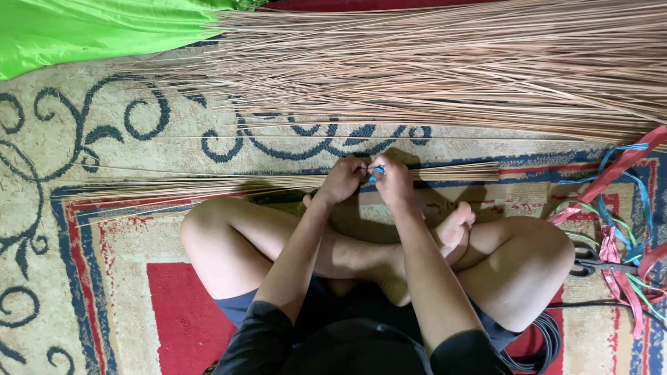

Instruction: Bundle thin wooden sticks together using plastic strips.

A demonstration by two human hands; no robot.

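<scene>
I sit cross-legged on the patterned carpet (104,139). My left hand (342,178) and right hand (393,180) meet, fingers pinching a blue strip (377,169) around a thin bundle of sticks (208,185) lying across my knees. A large stick pile (451,62) lies beyond; scissors (603,264) and ribbons (625,208) sit to my right.

At 12 to 3 o'clock the pile of thin sticks (451,62) runs off the frame. The blue strip (377,169) between both grips is mostly hidden by fingers. Scissors (601,264) at 3 o'clock lie half under ribbons (625,208).

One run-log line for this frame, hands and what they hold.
left hand: on thin stick bundle | right hand: pinching blue strip at bundle | scissors: on rug, untouched
</scene>
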